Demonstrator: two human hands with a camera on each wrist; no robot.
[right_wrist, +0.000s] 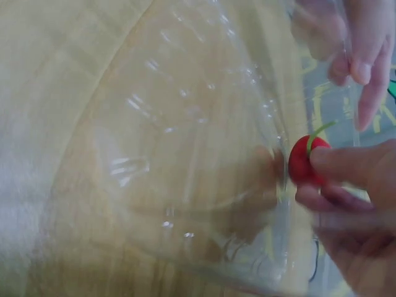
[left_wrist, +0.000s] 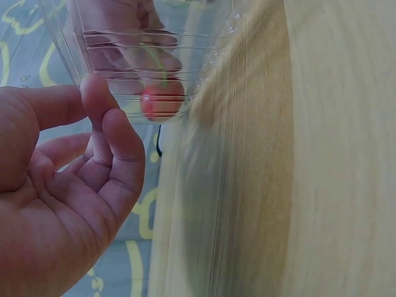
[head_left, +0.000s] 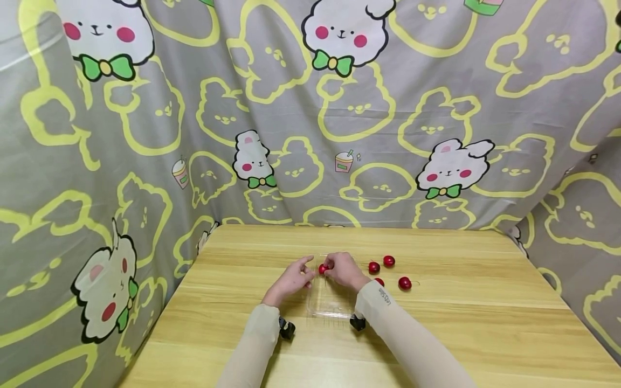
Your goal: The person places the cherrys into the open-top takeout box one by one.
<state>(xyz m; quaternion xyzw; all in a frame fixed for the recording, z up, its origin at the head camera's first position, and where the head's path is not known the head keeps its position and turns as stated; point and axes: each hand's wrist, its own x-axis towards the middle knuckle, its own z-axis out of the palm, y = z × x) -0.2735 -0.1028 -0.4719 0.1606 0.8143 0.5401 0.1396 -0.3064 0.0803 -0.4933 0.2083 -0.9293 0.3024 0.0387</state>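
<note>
A clear plastic box sits on the table between both hands. Over its far left part my right hand pinches a red cherry between thumb and fingers, its green stem sticking up. Seen from the left wrist, the cherry shows through the box's ridged wall. My left hand is beside the box's left side, fingers loosely bent and fingertips right at the wall, with nothing in its grasp.
Several cherries lie on the wooden table right of the box: one dark red cherry, another cherry behind it, and a stemmed cherry farther right. One more cherry is partly hidden by the right wrist. A patterned curtain hangs behind.
</note>
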